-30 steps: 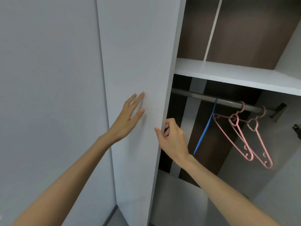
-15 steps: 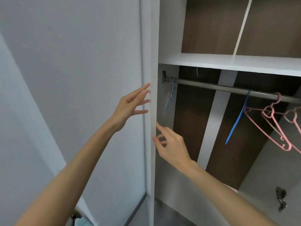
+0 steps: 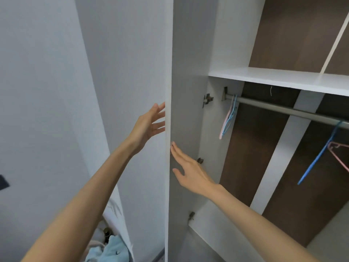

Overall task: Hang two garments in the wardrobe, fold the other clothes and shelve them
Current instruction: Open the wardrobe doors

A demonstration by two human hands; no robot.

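Left hand (image 3: 149, 123), fingers spread and released, is at the outer side of the wardrobe door (image 3: 188, 63); right hand (image 3: 190, 173) lies flat on its inner face, grasping nothing; best to swing the door fully left with even pressure, clearing the rail (image 3: 273, 108) and hangers (image 3: 229, 118); the garments (image 3: 111, 248) lie heaped near, lower left.

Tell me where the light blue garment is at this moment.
In the head view the light blue garment lies at the bottom edge, low down, just left of the open wardrobe door.
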